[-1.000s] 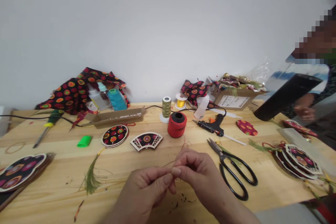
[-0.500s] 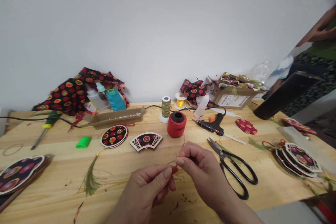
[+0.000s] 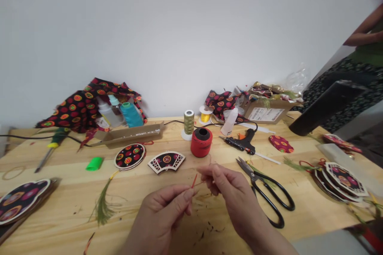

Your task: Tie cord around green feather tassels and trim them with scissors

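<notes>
Low in the middle, my left hand [image 3: 167, 211] pinches a red thread [image 3: 194, 181] between thumb and forefinger, its short end standing up from the fingertips. My right hand [image 3: 229, 187] is just to the right, fingers curled together; a thin strand runs from the left fingertips into them. The spool of red thread [image 3: 201, 146] stands on the table beyond both hands. A fan-shaped ornament [image 3: 166, 161] with a pale lattice frame and patterned cloth lies to its left. Black-handled scissors [image 3: 260, 183] rest beside my right hand, blades partly apart.
A glue gun [image 3: 243, 142], a green thread spool [image 3: 188, 122] and a white bottle [image 3: 229, 122] are farther back. Left lies a round ornament [image 3: 130, 156] with a green tassel [image 3: 104, 202]. Stacked ornaments [image 3: 341, 181] sit at right. Another person [image 3: 359, 61] stands beyond the table.
My hands have drawn slightly apart at the fingertips, and the red thread's end now points up from my left fingers. My right fingers have turned and curled. The person at right has shifted.
</notes>
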A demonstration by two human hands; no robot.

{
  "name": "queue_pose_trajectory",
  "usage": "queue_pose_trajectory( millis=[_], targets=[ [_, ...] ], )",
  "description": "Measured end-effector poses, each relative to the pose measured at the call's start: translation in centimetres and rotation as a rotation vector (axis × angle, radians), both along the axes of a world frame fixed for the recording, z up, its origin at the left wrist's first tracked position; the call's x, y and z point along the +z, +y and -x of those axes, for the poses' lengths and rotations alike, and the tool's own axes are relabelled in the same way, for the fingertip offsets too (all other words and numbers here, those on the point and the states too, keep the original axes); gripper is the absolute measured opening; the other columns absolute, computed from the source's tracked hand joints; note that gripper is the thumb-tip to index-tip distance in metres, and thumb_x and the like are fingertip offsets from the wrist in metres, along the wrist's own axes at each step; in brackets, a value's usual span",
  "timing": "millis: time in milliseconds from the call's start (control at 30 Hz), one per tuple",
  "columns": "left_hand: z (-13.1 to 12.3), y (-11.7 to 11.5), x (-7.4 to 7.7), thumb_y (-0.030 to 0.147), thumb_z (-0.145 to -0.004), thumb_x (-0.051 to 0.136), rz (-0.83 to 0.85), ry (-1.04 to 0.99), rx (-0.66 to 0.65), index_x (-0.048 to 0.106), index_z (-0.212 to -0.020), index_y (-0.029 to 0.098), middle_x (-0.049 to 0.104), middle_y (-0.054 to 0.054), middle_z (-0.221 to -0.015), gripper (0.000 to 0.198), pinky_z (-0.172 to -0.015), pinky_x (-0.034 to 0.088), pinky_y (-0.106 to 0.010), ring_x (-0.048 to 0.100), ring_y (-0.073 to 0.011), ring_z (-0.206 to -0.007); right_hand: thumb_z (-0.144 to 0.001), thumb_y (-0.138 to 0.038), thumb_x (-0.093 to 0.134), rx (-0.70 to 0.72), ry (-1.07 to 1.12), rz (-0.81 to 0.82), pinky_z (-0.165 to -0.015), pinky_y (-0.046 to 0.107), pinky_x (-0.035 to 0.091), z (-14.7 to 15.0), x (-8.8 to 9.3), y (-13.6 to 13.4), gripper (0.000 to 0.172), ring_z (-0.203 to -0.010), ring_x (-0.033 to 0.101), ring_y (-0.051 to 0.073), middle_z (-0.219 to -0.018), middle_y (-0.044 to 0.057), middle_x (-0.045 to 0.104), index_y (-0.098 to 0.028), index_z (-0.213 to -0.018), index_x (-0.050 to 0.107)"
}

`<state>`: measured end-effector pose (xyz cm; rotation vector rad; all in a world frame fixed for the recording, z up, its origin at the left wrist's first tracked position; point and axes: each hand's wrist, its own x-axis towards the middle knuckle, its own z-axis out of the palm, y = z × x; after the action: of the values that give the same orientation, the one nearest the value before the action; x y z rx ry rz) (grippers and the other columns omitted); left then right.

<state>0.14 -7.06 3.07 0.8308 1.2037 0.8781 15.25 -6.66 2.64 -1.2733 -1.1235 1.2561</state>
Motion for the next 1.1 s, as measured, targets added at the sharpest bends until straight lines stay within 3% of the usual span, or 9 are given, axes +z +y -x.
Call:
queue_pose_trajectory(
  millis=[167, 433, 633, 867, 1100],
  targets=[
    [0.2, 0.0, 0.0, 0.039, -0.066, 0.070, -0.021, 0.087, 0.002, 0.070, -0.062, 0.016, 0.050, 0.003, -0.052, 0.024, -0.045, 0.025, -0.022, 0.034, -0.0091, -0.048, -0.066, -0.036, 0.073, 0.048, 0.248, 0.195, -0.068, 0.024, 0.041, 0.7, -0.8, -0.6, 0.023, -0.065, 0.051, 0.011, -0.068, 0.000, 0.064, -0.019, -0.081, 0.075],
    [0.3, 0.3, 0.3, 0.034, -0.071, 0.066, -0.177, 0.311, -0.121, 0.071, -0.057, 0.020, 0.056, 0.002, -0.052, 0.020, -0.053, 0.034, -0.023, 0.043, -0.0121, -0.051, -0.057, -0.031, 0.079, 0.044, 0.322, 0.217, -0.060, 0.024, 0.038, 1.2, -0.2, -0.1, 0.024, -0.057, 0.050, 0.011, -0.055, -0.002, 0.059, -0.014, -0.058, 0.061],
    [0.6, 0.4, -0.3, 0.033, -0.078, 0.060, -0.285, 0.326, -0.221, 0.070, -0.063, 0.022, 0.062, 0.000, -0.066, 0.021, -0.067, 0.041, -0.025, 0.055, -0.0170, -0.069, -0.060, -0.026, 0.075, 0.015, 0.245, 0.148, -0.056, 0.022, 0.035, 0.5, 0.7, 0.0, 0.020, -0.056, 0.045, 0.008, -0.055, -0.003, 0.055, -0.014, -0.058, 0.059],
    [0.9, 1.3, -1.3, 0.025, -0.082, 0.056, -0.512, 0.315, -0.286, 0.072, -0.080, 0.025, 0.067, -0.004, -0.098, 0.016, -0.095, 0.035, -0.037, 0.051, -0.0236, -0.108, -0.067, -0.024, 0.069, -0.008, 0.113, -0.012, -0.057, 0.022, 0.036, -0.7, 2.5, 0.4, 0.013, -0.058, 0.045, 0.008, -0.059, -0.003, 0.054, -0.015, -0.060, 0.061],
    [1.4, 2.1, -2.2, 0.028, -0.082, 0.055, -0.569, 0.480, -0.302, 0.072, -0.078, 0.026, 0.064, -0.006, -0.114, 0.017, -0.099, 0.030, -0.050, 0.048, -0.0267, -0.113, -0.069, -0.026, 0.069, -0.066, 0.071, -0.107, -0.051, 0.021, 0.032, -1.7, 4.1, 1.0, 0.014, -0.054, 0.039, 0.007, -0.057, -0.004, 0.053, -0.017, -0.062, 0.061]
  ],
)
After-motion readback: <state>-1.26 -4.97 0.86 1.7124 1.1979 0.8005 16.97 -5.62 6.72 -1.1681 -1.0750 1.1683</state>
